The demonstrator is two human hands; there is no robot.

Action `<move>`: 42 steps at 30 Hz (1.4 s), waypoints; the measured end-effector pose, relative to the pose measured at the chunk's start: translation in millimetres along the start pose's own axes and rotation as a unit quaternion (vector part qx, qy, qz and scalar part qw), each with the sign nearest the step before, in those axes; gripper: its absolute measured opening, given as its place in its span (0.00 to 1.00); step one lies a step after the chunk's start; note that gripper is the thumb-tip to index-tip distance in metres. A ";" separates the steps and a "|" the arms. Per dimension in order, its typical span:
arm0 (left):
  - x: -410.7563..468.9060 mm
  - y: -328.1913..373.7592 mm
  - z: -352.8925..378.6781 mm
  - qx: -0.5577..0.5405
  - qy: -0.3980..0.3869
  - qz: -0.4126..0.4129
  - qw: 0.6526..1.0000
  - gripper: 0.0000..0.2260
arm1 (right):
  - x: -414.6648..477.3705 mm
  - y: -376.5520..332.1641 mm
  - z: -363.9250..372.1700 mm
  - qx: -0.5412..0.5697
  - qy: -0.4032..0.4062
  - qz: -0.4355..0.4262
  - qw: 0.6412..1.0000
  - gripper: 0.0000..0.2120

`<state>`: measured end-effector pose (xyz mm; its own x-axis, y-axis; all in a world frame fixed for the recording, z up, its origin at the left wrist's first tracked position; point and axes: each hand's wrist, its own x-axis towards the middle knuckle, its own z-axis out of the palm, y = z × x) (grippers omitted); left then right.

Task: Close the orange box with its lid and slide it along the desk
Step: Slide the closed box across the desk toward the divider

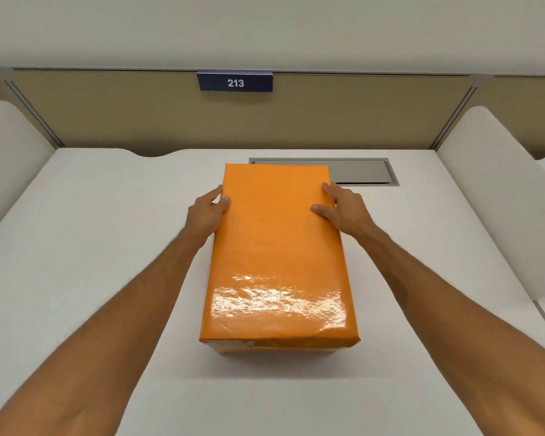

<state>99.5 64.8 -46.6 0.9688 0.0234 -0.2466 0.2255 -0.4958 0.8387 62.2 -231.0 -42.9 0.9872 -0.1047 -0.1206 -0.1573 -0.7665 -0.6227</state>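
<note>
Nearest the camera, the front edge of the lid (277,247) overhangs the orange box (233,349), whose body shows only as a thin strip below it; the paper there is creased and glossy. The lid seems seated, though whether it is fully down at the far end cannot be told. The box stands mid-bench (92,247), long axis running away from the person. Farther along the box, the left hand (206,212) clasps its left edge, thumb on the lid and fingers down the side; the right hand (339,209) mirrors it on the right edge. Both are half curled, pressing inward on the lid.

To slide it well, I would keep pressure even and low on both sides, so the lid does not lift or skew. Beyond the box lies a grey hatch (359,172), partly behind its far right corner, then a sign (235,82) reading 213.
</note>
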 end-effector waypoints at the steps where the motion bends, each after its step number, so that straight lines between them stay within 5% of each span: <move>1: 1.8 -2.0 -0.3 -0.014 -0.007 -0.005 1.000 0.25 | 1.0 1.9 2.0 0.001 0.000 0.002 1.000 0.35; 10: 12.2 -12.6 1.2 -0.080 -0.022 -0.022 0.996 0.25 | 7.6 12.9 4.1 0.075 -0.001 0.029 0.997 0.37; 19: -5.2 -7.7 3.1 -0.009 -0.020 -0.001 1.000 0.26 | -13.6 8.5 8.7 0.072 0.021 0.037 0.996 0.33; 23: -43.8 -22.6 -5.0 -0.057 -0.042 -0.010 0.997 0.26 | -53.8 15.9 12.7 0.142 0.075 0.037 0.986 0.27; 29: -98.7 -58.7 -19.6 -0.143 -0.102 -0.032 0.984 0.29 | -112.8 34.4 13.6 0.258 0.031 0.056 0.964 0.26; 42: -97.5 -69.9 -11.2 -0.189 -0.088 -0.035 0.977 0.29 | -126.3 29.6 23.5 0.297 0.072 0.077 0.949 0.26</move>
<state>-9.6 106.9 -75.8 0.9242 -0.1211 -0.3622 0.3452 -0.1409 0.9279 -67.7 -225.6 -64.3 0.9376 -0.3057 -0.1656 -0.2458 -0.2459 -0.9376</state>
